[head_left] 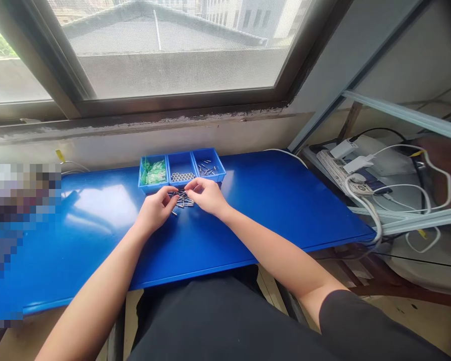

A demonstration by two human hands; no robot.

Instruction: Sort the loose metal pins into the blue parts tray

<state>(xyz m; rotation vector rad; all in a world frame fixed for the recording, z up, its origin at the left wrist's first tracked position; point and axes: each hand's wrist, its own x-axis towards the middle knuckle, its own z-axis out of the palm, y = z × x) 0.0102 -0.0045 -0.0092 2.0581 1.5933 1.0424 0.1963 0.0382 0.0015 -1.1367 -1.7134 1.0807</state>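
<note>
My left hand and my right hand rest on a blue table, fingertips close together over a small pile of metal pins. Both hands have curled fingers pinching at the pile; what each pinches is too small to make out. Just behind the pile stand three joined blue trays: the left holds green parts, the middle a row of small metal pieces, the right several loose pins.
A window sill and wall rise behind the trays. To the right, off the table, a power strip with white plugs and cables lies among metal frame bars. A blurred patch covers the table's left end.
</note>
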